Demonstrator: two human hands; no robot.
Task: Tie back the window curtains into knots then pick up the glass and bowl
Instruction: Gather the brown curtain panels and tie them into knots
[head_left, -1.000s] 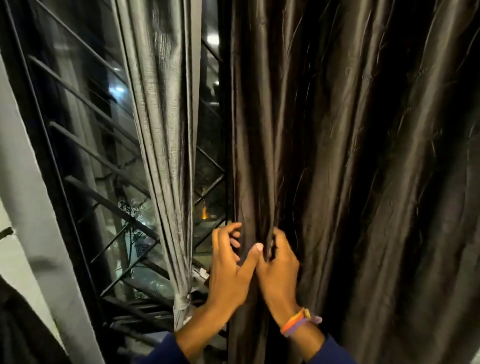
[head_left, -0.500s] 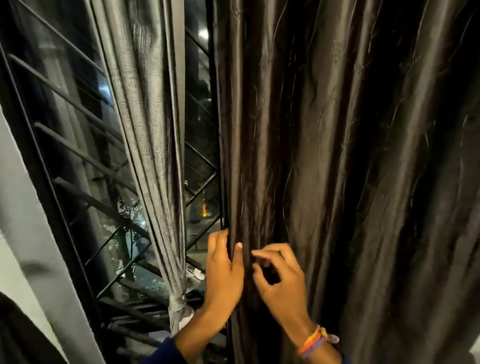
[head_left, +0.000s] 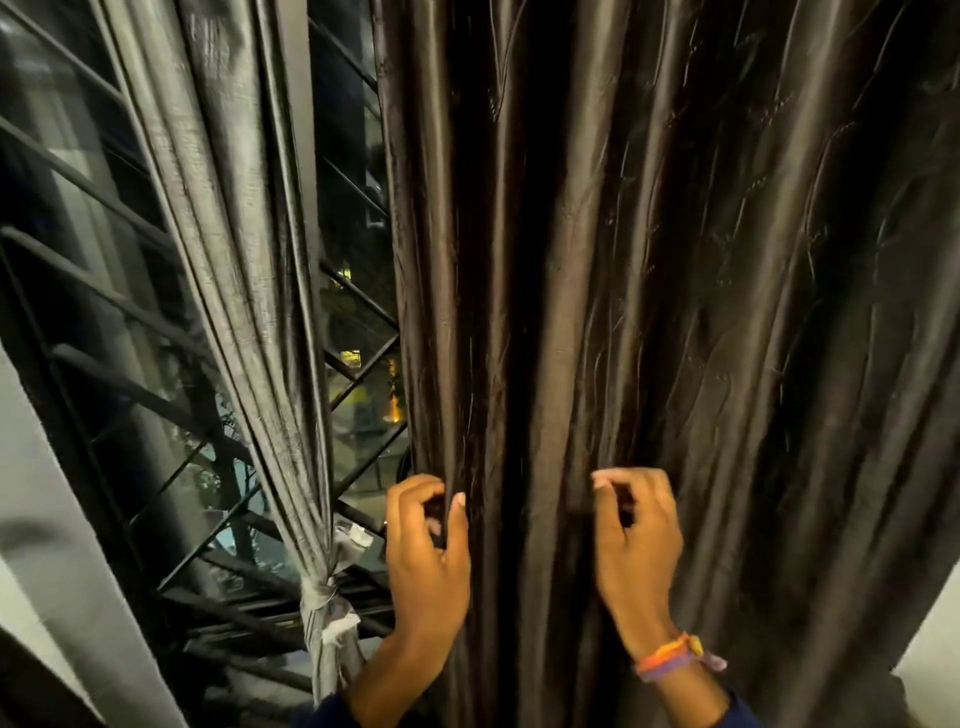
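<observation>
dark curtain (head_left: 649, 312) hangs loose, right of tied grey curtain (head_left: 260, 312) | left hand (head_left: 427, 561) pinches fold at dark curtain's left edge | right hand (head_left: 636, 540) pinches fold further right | window grille (head_left: 104, 332) behind grey curtain

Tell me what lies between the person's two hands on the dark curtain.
In the head view, only folds of the dark satin curtain lie between the left hand and the right hand.

The dark curtain (head_left: 649, 312) is cut off at the top, bottom and right edges. Its folds hide the left hand's (head_left: 426, 561) fingertips. Night scenery beyond the window grille (head_left: 104, 322) is blurred.
</observation>
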